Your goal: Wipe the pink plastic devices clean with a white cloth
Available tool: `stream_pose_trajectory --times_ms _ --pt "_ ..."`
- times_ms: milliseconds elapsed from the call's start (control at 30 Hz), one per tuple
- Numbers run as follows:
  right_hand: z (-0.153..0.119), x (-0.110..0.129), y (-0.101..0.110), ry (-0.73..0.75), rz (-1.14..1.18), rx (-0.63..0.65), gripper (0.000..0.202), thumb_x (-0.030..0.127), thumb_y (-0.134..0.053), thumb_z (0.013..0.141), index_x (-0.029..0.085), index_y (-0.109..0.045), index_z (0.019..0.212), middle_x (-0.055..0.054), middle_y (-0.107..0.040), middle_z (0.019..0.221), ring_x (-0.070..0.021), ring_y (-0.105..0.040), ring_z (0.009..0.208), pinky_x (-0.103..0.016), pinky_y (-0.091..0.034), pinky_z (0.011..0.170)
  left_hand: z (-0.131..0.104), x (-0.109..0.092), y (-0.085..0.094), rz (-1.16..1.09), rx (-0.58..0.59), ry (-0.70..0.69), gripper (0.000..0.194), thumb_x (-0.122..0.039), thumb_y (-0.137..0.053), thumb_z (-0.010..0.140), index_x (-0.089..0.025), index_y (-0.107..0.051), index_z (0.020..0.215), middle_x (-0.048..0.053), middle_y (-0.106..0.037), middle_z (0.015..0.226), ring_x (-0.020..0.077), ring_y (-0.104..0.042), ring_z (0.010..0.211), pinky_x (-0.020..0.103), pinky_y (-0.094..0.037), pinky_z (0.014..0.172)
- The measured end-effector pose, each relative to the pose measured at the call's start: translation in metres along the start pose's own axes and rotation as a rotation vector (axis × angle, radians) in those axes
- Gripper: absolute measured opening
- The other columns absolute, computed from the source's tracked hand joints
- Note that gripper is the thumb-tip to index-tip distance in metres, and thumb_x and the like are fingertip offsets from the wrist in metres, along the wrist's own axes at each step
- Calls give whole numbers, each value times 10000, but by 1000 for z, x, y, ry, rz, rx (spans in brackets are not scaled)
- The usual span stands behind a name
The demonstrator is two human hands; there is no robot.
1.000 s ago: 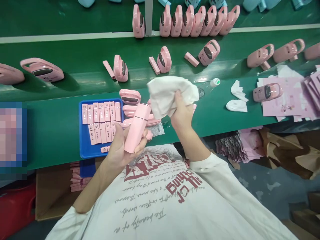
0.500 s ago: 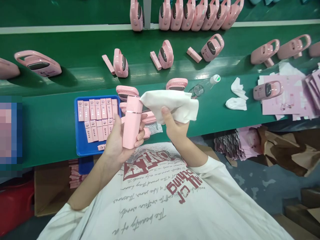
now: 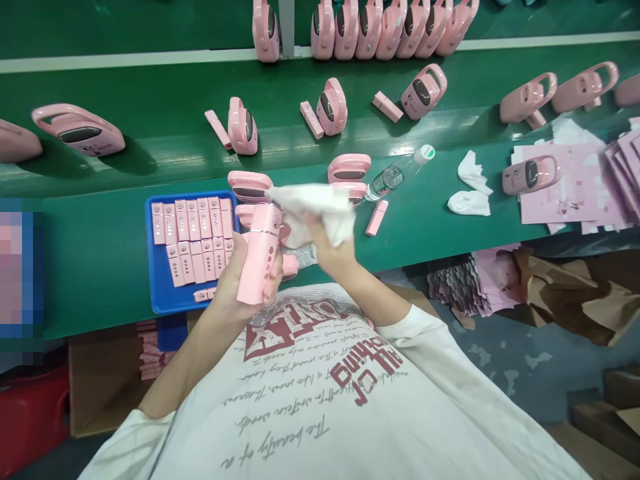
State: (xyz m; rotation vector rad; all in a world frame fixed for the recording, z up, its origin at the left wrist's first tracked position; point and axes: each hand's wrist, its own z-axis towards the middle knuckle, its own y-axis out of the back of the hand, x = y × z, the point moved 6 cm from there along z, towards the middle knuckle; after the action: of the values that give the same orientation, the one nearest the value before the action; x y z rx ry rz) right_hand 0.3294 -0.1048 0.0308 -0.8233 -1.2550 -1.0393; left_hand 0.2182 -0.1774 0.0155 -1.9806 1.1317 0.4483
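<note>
My left hand (image 3: 233, 280) is wrapped round a pink oblong device (image 3: 259, 257) with a silver band near its top. A column of small dark marks runs down the side facing me. In my right hand (image 3: 330, 247) is a bunched white cloth (image 3: 315, 207), slightly blurred, its left end at the top of the device. Behind the hands lie pink handled units (image 3: 250, 185), partly covered by the cloth and fingers. A blue tray (image 3: 155, 303) to the left of my left hand holds rows of smaller-looking pink oblong devices (image 3: 203, 220).
A clear bottle (image 3: 390, 179) lies beyond my right hand, near a loose pink oblong piece (image 3: 377, 218). Two white cloth pieces (image 3: 470, 203) and pink printed sheets (image 3: 565, 200) are on the right. More handled units (image 3: 333, 107) stand along the green ledge (image 3: 165, 107).
The device has turned in my left hand, so its marked side now shows. My right hand and the cloth moved left, uncovering the bottle and a loose pink piece.
</note>
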Motion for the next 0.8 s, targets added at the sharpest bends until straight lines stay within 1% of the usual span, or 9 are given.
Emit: stream_pose_trajectory --times_ms 67,167,300,433,500,567,667,733,800 --pt "2 -11 9 -143 151 -97 555 571 -356 922 155 -561 1227 -73 -643 1245 -201 -601 1180 -375 -493 1016 -1 -2 -4 3 44 -15 608 -726 -438 801 -166 -634 932 -8 -539 493 76 -395 274 189 -287 258" --pt "-3 -17 -3 -316 334 50 582 658 -505 817 176 -593 1131 -54 -719 943 -209 -699 865 -362 -599 776 1 4 -5 76 48 -43 603 -694 -475 804 -124 -638 914 41 -601 535 117 -492 321 214 -358 295" --pt "-17 -28 -24 -487 358 167 583 641 -651 712 190 -591 1077 46 -601 582 -105 -480 371 -256 -471 389 6 18 -8 153 15 -118 620 -682 -554 764 -152 -576 1085 36 -641 613 155 -555 386 244 -413 337" --pt "-25 -57 -7 -460 314 -10 503 555 -701 669 187 -599 997 12 -653 719 -120 -567 521 -260 -515 526 12 37 3 367 109 -153 705 -726 -508 754 -167 -559 1179 113 -687 908 194 -655 640 283 -514 494" --pt "-35 -79 22 -445 203 -128 485 525 -715 625 173 -609 942 -21 -675 811 -179 -638 730 -315 -538 696 12 40 34 633 44 -213 645 -682 -463 807 -159 -589 1162 140 -658 1062 220 -660 804 317 -546 618" --pt "-52 -107 60 -524 -32 -188 455 509 -706 602 157 -624 880 -42 -674 801 -228 -644 794 -366 -521 748 8 38 86 997 -186 -272 502 -554 -465 857 -159 -605 1134 137 -626 1138 238 -633 932 352 -542 753" --pt "-81 -141 129 -647 -477 -322 473 442 -723 561 152 -619 921 -83 -686 879 -278 -638 876 -419 -481 838 -6 39 167 1569 -491 -129 356 -359 -473 858 -142 -615 1101 146 -620 1129 276 -595 1035 398 -485 912" --pt "-99 -154 174 -735 -683 -489 462 394 -717 569 150 -600 943 -119 -685 933 -300 -628 933 -428 -466 866 -13 45 206 1688 -542 -31 344 -258 -494 816 -112 -623 1099 182 -616 1111 327 -562 1086 446 -446 955" --pt "-107 -161 207 -784 -778 -619 444 351 -696 594 137 -572 964 -167 -670 994 -325 -610 998 -447 -451 891 -12 53 226 1714 -525 28 356 -198 -507 778 -103 -628 1099 199 -612 1099 351 -544 1101 461 -439 949"
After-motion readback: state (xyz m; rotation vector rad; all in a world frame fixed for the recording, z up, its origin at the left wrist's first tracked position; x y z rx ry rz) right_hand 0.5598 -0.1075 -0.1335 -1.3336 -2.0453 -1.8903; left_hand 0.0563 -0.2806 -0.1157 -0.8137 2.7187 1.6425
